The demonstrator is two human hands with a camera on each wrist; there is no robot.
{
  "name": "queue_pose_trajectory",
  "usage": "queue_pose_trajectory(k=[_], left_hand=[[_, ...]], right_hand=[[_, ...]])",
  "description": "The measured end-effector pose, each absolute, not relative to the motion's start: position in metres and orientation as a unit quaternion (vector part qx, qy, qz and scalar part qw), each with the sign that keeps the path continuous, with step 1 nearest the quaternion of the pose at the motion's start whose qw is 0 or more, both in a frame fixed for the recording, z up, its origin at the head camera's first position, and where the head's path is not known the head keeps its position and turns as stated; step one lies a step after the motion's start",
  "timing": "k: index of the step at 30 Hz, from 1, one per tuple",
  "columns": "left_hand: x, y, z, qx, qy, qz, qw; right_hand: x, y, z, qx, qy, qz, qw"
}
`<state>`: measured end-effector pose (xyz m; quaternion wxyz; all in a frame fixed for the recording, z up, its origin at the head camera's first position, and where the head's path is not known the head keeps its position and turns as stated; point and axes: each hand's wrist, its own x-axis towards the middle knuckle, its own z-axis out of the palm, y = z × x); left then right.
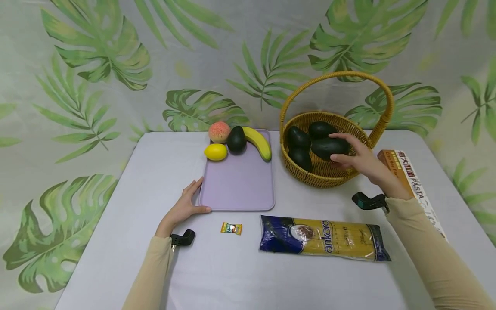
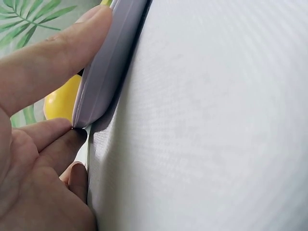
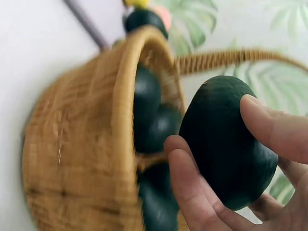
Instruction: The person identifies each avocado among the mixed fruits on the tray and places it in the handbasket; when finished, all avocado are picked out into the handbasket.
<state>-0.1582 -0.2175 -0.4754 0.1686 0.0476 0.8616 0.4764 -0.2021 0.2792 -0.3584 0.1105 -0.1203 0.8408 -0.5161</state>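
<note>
My right hand [image 1: 360, 158] holds a dark green avocado [image 3: 224, 149] between thumb and fingers, over the wicker basket [image 1: 310, 180]. Several more avocados [image 1: 299, 137] lie inside the basket. At the near left corner of a lilac tray [image 1: 238, 185], my left hand [image 1: 187, 203] rests with thumb and fingers extended. Its thumb touches the front rim and its fingers touch the left side. Along the far part of the tray are a peach [image 1: 219, 131], a lemon [image 1: 215, 152], an avocado [image 1: 237, 140] and a banana [image 1: 257, 143].
A small wrapped candy [image 1: 231, 228] lies in front of the tray. To its right is a bag of spaghetti [image 1: 325, 238]. A pasta box [image 1: 412, 189] lies at the right, partly behind my right forearm. The basket's tall handle [image 1: 337, 75] arches over its opening.
</note>
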Motion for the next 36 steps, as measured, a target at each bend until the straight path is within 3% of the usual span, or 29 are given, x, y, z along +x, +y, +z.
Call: queue_pose_trajectory(k=[9, 27, 36], left_hand=[[-0.158, -0.217, -0.474, 0.051, 0.859, 0.48, 0.168], [-0.156, -0.216, -0.471, 0.048, 0.861, 0.478, 0.167], [-0.157, -0.215, -0.471, 0.046, 0.86, 0.479, 0.17]], right_hand=[[-0.213, 0.302, -0.372, -0.082, 0.854, -0.499, 0.124], [-0.235, 0.266, -0.386, -0.072, 0.875, -0.451, 0.159], [-0.234, 0.269, -0.388, -0.08, 0.884, -0.446, 0.113]])
